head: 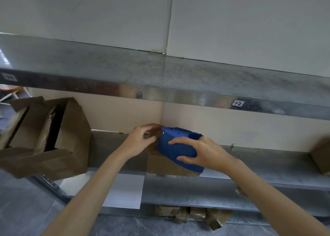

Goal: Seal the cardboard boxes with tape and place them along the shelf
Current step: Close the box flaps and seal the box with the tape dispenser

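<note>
Against pale wall panels [250, 21], steel shelf [267, 157] holds boxes [53, 137].

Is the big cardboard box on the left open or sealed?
Open. The large brown cardboard box has its top flaps spread apart, with a dark gap showing inside.

A blue tape dispenser [178, 146], brown tape [153, 131] at its left end, rests atop a small cardboard box [160, 164] on the metal shelf [259, 157]; a larger box [53, 137], flaps open, sits at the shelf's left end.
</note>
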A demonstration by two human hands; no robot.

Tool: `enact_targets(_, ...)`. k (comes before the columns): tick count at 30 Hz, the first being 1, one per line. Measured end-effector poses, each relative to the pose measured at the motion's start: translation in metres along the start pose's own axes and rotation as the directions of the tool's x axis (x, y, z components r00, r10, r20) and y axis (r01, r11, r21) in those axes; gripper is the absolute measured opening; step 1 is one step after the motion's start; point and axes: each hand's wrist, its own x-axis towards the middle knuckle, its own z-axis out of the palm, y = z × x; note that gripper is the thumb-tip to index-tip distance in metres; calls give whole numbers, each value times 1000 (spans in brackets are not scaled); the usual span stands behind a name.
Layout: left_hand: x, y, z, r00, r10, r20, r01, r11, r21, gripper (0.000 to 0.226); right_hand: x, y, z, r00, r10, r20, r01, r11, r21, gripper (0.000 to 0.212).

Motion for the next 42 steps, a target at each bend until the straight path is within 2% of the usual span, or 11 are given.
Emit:
enact_targets(3, -2, 5, -3, 998, -9, 66, 11, 999, -41, 43, -4, -4, -2, 999, -40, -19, 39, 998, -42, 48)
enact_targets(6, -5, 7, -2, 997, -16, 74, 22, 997, -72, 39, -8, -8, -5, 997, -66, -27, 65, 997, -32, 47)
enact_targets(15, -7, 6, 4, 998, -57, 16, 58, 994, -89, 31, -12, -18, -8, 993, -118, 28, 120, 989, -87, 47)
enact_targets(25, -9, -7, -4, 986, -133, -105, 124, 988, -87, 20, 13, -22, -19, 994, -87, 71, 85, 996, 29, 45)
enact_targets(27, -13, -12, -9, 974, -160, -163, 141, 982, -123, 20, 18, -20, -23, 992, -82, 93, 77, 995, 59, 44)
enact_targets(30, -23, -25, -21, 942, -231, -244, 183, 962, -202, 8, 18, -14, -26, 990, -75, 122, 61, 992, 114, 43)
enact_targets(34, -27, -35, -20, 936, -284, -209, 219, 932, -288, 3, 21, -10, -24, 983, -47, 177, 1, 969, 249, 41)
enact_targets(38, -24, -39, -6, 896, -406, -182, 295, 848, -441, 6, 38, -7, -26, 974, 9, 227, -78, 952, 296, 40)
enact_targets(42, -18, -42, 8, 851, -475, -225, 298, 789, -538, 6, 52, -4, -28, 964, 23, 265, -111, 941, 321, 40)
